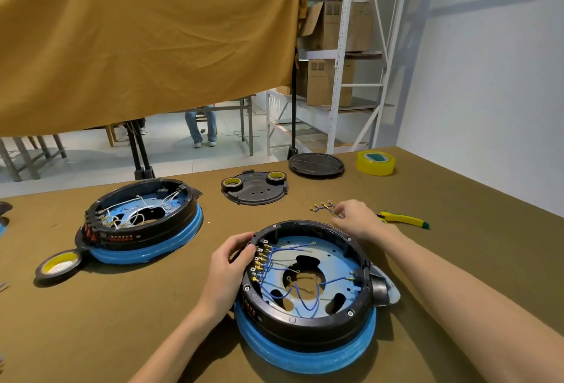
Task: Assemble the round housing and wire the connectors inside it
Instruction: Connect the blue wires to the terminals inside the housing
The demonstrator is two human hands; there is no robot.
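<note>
Lower centre of the frame: the round housing point(308, 285), black ring on a blue base, blue wires inside, rests on the bench point(122, 315). Our left hand point(227, 263) grips its rim; our right hand point(355, 218) pinches loose wires point(323, 207). Its side label is illegible.

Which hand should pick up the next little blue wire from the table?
The right hand. Its fingertips already pinch at the loose blue wires lying beyond the near housing. The left hand grips that housing's rim by the terminals, steadying it, so it is best left there.
</note>
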